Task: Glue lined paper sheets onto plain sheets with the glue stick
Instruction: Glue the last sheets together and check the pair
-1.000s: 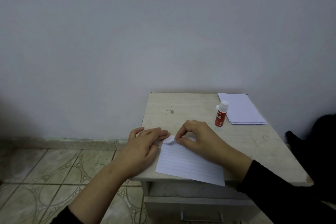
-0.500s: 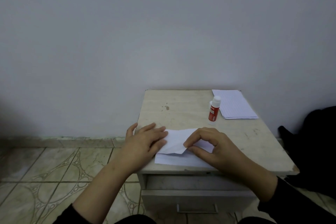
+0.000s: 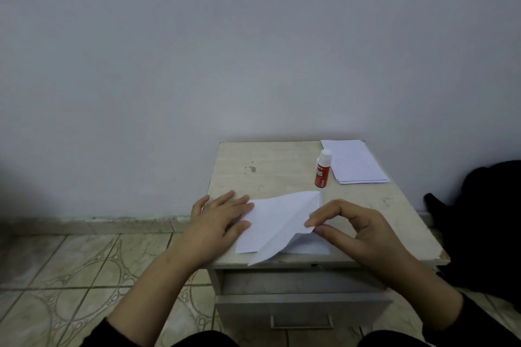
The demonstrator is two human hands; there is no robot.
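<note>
On the worktop (image 3: pixel 282 158), the right hand (image 3: pixel 363 229) has peeled the pinched lined sheet (image 3: pixel 282 215) further off the plain sheet (image 3: pixel 310 246) while the flat, open left hand (image 3: pixel 218 217) pins it, readying it for the capped glue stick (image 3: pixel 322 168) behind.

This is looking like a room in a home. A small worn bedside cabinet (image 3: pixel 282 160), with a drawer (image 3: pixel 301 310) and a chipped corner, is standing against a bare painted wall (image 3: pixel 253 51). Patterned ceramic tiles (image 3: pixel 70 270) are covering the floor, and a scuffed skirting strip (image 3: pixel 112 220) is running along the wall's foot. Something dark, perhaps cloth, is lying beside the cabinet (image 3: pixel 485 220).
</note>
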